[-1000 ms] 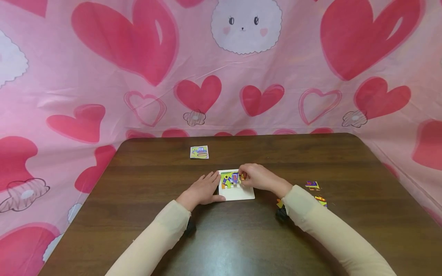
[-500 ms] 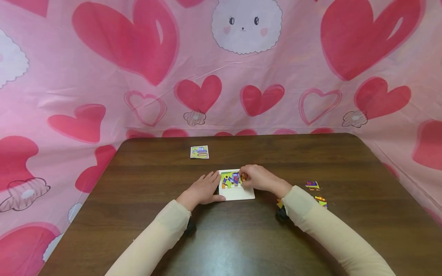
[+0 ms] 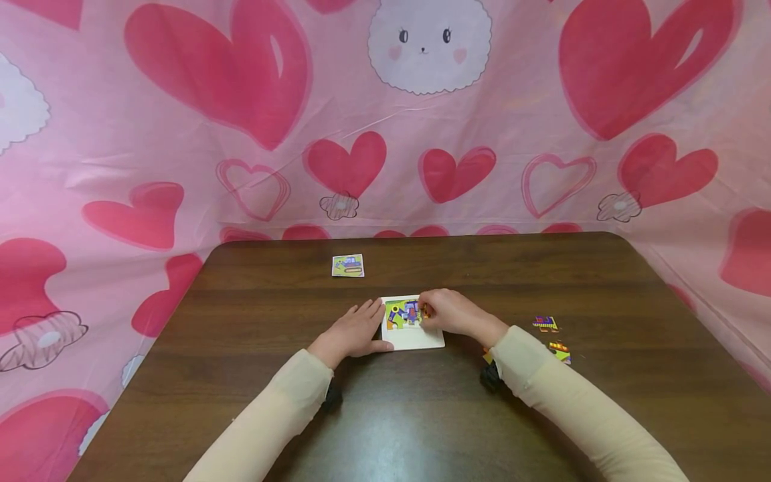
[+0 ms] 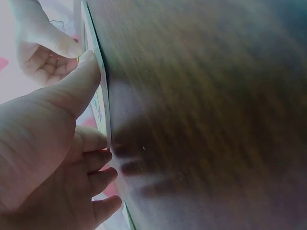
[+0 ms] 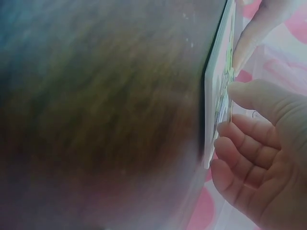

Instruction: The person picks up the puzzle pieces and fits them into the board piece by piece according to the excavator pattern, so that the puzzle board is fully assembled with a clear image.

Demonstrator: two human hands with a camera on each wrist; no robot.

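Observation:
A white puzzle board (image 3: pixel 415 340) lies on the table, its upper part filled with joined colourful pieces (image 3: pixel 402 313). The left hand (image 3: pixel 354 333) rests flat at the board's left edge, fingers straight, its thumb by the lower left corner. At the board's upper right, the right hand (image 3: pixel 454 312) pinches a small piece (image 3: pixel 427 310) between thumb and fingers. The right wrist view shows this right hand (image 5: pixel 268 143) with a thin piece (image 5: pixel 230 111) on edge between thumb and fingertips, against the board (image 5: pixel 211 96). In the left wrist view the left hand (image 4: pixel 53 143) touches the board's edge (image 4: pixel 101 81).
Loose pieces (image 3: pixel 545 324) and more pieces (image 3: pixel 560 352) lie right of the right forearm, one partly hidden by the sleeve. A small picture card (image 3: pixel 348 266) lies behind the board to the left. A pink heart-patterned cloth (image 3: pixel 385 120) hangs behind the brown table (image 3: pixel 271 281).
The right hand has shifted very slightly toward the right and nearer the body, still pinching the piece over the board. The left hand has not visibly moved.

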